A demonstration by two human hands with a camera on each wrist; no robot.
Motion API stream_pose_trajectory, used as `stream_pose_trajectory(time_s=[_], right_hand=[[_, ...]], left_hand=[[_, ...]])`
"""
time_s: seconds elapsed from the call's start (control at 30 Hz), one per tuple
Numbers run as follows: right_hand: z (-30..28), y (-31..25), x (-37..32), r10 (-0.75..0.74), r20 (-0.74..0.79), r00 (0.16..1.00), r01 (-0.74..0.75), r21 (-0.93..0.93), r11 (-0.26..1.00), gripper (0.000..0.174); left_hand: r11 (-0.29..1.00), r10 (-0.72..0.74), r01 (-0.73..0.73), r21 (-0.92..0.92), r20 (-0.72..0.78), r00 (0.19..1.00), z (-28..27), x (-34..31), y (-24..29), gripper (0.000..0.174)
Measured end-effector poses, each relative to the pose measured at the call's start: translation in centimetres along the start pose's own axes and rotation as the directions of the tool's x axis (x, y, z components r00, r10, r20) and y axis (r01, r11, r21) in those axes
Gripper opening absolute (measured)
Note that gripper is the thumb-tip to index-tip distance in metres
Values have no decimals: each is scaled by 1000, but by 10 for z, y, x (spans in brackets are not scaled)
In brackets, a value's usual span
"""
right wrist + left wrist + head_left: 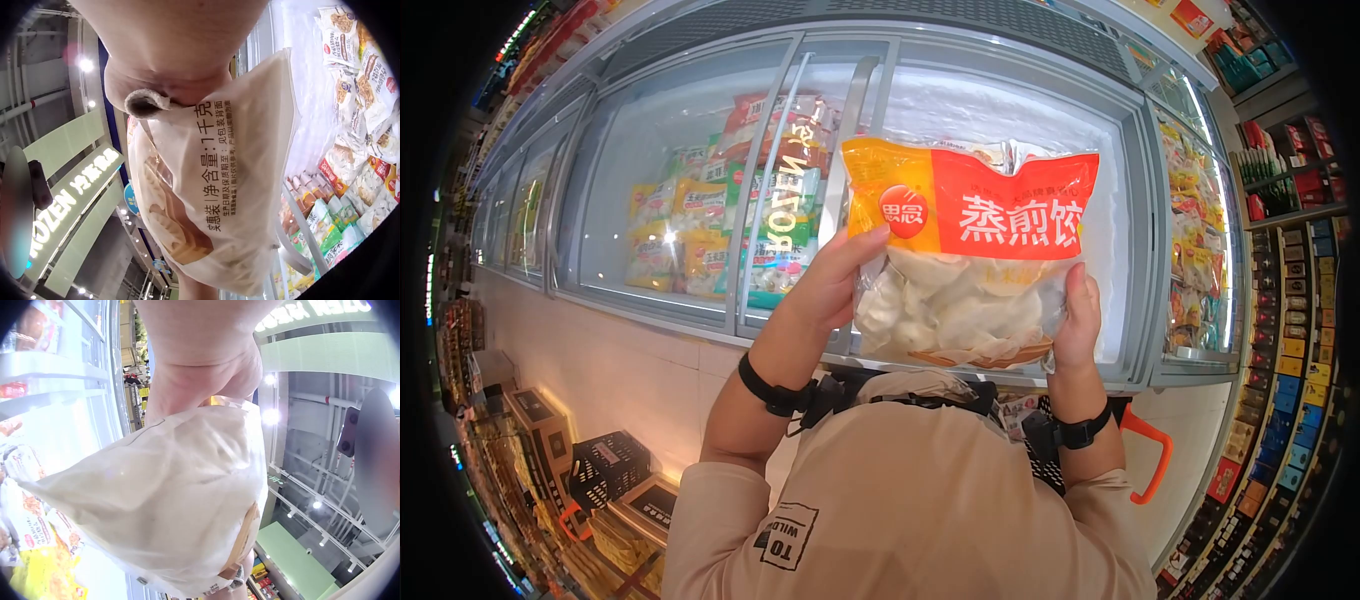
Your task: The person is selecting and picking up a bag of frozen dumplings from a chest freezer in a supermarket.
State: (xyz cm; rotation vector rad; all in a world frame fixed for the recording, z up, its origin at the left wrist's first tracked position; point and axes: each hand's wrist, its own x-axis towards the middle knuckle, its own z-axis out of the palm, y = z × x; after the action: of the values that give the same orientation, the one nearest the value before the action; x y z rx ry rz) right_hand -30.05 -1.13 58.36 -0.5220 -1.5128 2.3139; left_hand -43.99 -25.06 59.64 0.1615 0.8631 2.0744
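Note:
A bag of frozen dumplings (975, 300), orange and red across its top with a clear lower part, is held up between both hands over the freezer. My left hand (840, 275) grips its left edge, the thumb lying on the front. On the opposite edge my right hand (1078, 320) holds it, thumb against the front. The left wrist view shows the pale side of the bag (169, 494) below the left hand (200, 381). Printed text and a dumpling picture face the right wrist view on the bag (212, 181), under the right hand (169, 81).
The freezer (1140, 200) has a glass lid with a metal handle (858, 110). Green, yellow and red bags (700, 215) lie under the glass on the left; more bags (1195, 230) fill the section on the right. An orange handle (1165, 455) stands below, near black crates (608, 468) and stocked shelves (1300, 350).

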Motion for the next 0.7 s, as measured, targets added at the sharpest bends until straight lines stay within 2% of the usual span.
stream_pose_trajectory(time_s=[0.27,0.37,0.43,0.53,0.7], right_hand=[[0,-4,-1,-4,36,999,6,-41,999,42],[-10,1,1,0,94,996,5,-45,999,51],[-2,-1,0,-13,39,999,14,-27,1000,46],[-4,-2,1,-9,30,1000,9,-16,1000,45],[-6,-5,3,7,32,999,-8,29,1000,48]], left_hand=[[998,0,2,67,-24,1000,4,-2,2,45],[998,-6,8,69,-29,1000,3,-1,2,45],[997,-15,18,71,-42,999,3,-1,1,45],[997,-61,61,-39,-9,998,8,0,4,44],[995,-85,85,-50,-4,996,14,0,3,43]])
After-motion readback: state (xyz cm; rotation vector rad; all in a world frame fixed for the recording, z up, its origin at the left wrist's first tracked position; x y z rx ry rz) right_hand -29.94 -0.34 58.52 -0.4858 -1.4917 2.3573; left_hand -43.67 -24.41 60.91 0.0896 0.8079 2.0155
